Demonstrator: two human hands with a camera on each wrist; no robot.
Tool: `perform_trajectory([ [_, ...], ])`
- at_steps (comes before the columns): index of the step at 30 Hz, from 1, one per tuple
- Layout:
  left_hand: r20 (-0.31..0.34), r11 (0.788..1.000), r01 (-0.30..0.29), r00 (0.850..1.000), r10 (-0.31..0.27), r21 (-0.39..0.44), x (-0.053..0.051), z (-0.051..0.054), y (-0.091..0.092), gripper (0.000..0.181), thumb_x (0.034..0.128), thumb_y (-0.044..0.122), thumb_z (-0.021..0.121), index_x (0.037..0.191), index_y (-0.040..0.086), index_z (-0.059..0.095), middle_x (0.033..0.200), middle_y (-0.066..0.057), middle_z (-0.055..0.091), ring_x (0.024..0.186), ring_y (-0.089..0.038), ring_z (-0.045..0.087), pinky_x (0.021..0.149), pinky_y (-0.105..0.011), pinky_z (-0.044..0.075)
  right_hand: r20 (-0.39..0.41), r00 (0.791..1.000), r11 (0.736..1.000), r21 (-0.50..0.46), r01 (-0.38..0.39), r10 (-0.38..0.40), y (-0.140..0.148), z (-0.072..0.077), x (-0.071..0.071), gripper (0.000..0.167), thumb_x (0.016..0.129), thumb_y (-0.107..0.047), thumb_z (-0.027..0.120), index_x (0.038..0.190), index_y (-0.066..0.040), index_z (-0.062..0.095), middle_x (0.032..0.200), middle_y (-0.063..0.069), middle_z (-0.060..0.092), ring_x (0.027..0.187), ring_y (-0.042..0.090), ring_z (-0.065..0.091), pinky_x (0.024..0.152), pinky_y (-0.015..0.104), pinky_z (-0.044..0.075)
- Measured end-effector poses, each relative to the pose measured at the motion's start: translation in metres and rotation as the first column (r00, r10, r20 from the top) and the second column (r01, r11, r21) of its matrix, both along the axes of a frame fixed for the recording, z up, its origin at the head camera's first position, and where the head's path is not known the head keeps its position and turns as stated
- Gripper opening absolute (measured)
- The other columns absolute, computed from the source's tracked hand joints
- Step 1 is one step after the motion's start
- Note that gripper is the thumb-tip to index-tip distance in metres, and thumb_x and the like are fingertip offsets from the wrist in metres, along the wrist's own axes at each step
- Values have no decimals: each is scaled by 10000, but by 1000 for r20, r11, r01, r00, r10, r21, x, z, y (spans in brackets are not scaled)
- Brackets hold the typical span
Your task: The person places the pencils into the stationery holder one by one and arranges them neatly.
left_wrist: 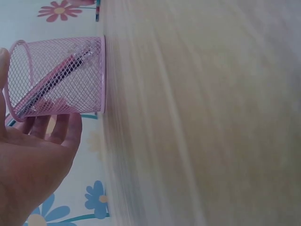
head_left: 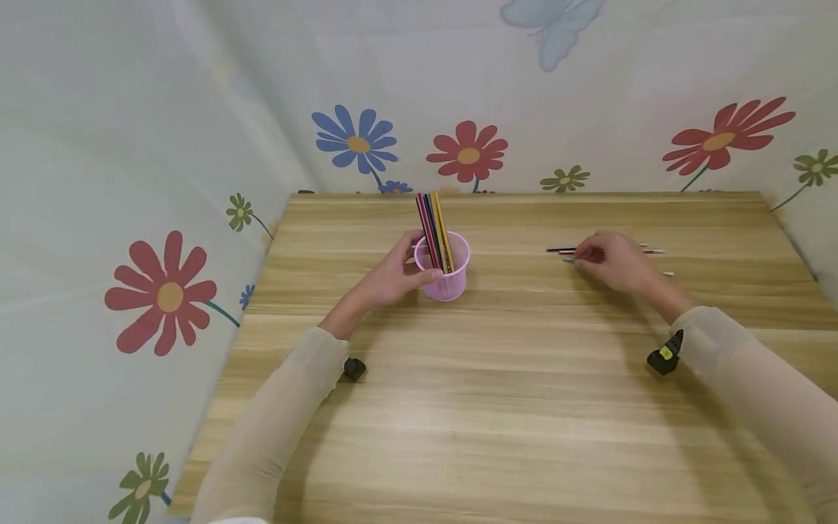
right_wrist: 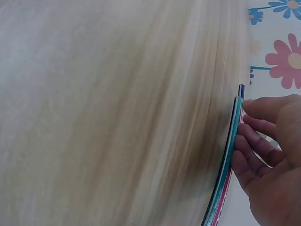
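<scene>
A pink mesh cup [head_left: 448, 285] [left_wrist: 66, 75] stands on the table, with several pencils [head_left: 435, 233] leaning inside it. My left hand [head_left: 393, 275] [left_wrist: 40, 160] holds the cup from its left side, thumb near the front rim and fingers round the back. Further right, a few pencils [head_left: 559, 249] lie flat on the table, a teal one [right_wrist: 228, 146] among them. My right hand [head_left: 618, 262] [right_wrist: 277, 150] is over these pencils with its fingers bent and the fingertips at them; whether it pinches one I cannot tell.
The wooden table [head_left: 419, 407] reaches back to a curtain [head_left: 628, 87] printed with flowers and a butterfly. More of this cloth hangs along the left side. Each wrist wears a small black camera, the left one [head_left: 354, 369] and the right one [head_left: 664, 355].
</scene>
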State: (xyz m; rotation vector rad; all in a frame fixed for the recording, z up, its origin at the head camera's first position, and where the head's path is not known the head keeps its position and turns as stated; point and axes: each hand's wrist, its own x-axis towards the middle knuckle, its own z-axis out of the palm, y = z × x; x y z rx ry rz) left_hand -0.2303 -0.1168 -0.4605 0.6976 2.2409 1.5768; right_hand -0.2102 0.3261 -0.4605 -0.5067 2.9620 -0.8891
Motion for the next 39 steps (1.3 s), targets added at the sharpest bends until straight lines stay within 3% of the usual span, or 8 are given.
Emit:
perform_trajectory([
  [11, 18, 1000, 9, 1000, -9, -3, -1, -1, -1, 796, 988, 191, 783, 1606, 98, 289, 1583, -134, 425, 1403, -294, 513, 1176, -407, 452, -13, 1000, 999, 54, 3, -3, 1, -14, 0, 102, 969, -30, 744, 1061, 16, 743, 1000, 143, 695, 921, 301, 659, 809, 491, 537],
  [24, 8, 999, -15, 1000, 15, 31, 1, 3, -2, 756, 990, 141, 774, 1586, 79, 313, 1573, -128, 438, 1408, -282, 510, 1164, -390, 466, 16, 998, 988, 142, -69, 67, -6, 2, -11, 92, 950, -20, 741, 1030, 17, 714, 978, 142, 677, 911, 305, 661, 817, 504, 556],
  [39, 28, 1000, 2, 1000, -2, 6, 0, 4, -1, 790, 983, 218, 789, 1598, 117, 305, 1610, -121, 395, 1424, -301, 501, 1184, -407, 446, 41, 991, 971, 201, -130, 124, -8, 6, -14, 99, 934, -36, 730, 994, 25, 681, 946, 140, 664, 881, 301, 648, 795, 507, 542],
])
